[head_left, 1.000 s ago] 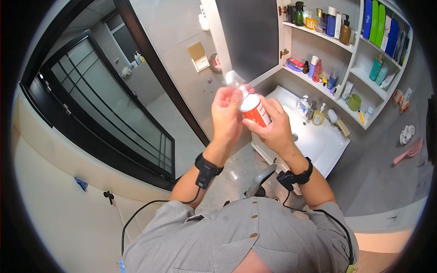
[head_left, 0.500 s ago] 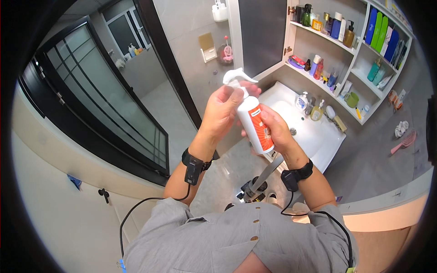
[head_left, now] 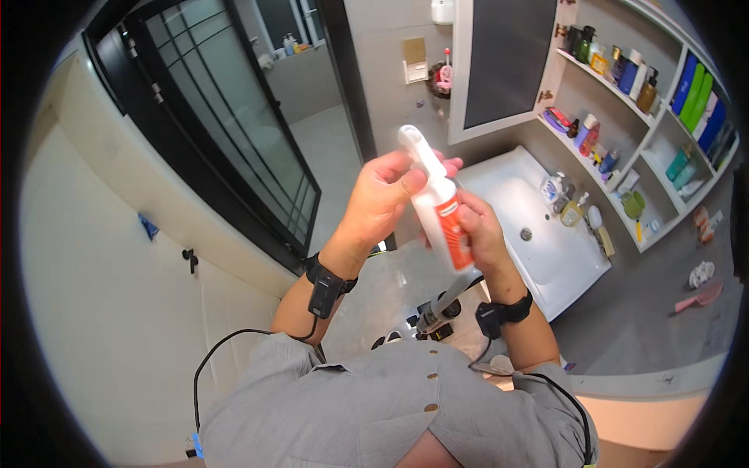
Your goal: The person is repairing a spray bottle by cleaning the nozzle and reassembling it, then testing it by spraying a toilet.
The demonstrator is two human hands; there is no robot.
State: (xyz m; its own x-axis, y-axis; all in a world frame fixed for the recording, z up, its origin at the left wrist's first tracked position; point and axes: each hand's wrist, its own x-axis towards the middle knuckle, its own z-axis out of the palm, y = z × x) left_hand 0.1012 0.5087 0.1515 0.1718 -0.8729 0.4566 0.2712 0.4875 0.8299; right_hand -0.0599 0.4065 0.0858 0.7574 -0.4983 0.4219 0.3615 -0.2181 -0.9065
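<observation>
Both hands hold a white spray bottle (head_left: 441, 229) with an orange label, tilted in front of my chest with its top away from me. My left hand (head_left: 378, 196) is closed round the collar under the white trigger head (head_left: 422, 150), with thumb and fingers on either side. My right hand (head_left: 485, 232) wraps the bottle's body, thumb along the label. The bottle is slightly smeared by motion. Some fingers of both hands are hidden behind it.
A white washbasin (head_left: 507, 204) lies beyond my right hand, with pump bottles (head_left: 572, 210) on its rim. An open mirror cabinet (head_left: 651, 132) holds several toiletries. At left stands a black-framed glass door (head_left: 226, 117). A stick vacuum cleaner (head_left: 438, 313) stands below my hands.
The trigger head has turned at the bottle's neck; its nozzle end no longer points to the right. My view has swung, so the room sits further right. Both hands keep their hold.
</observation>
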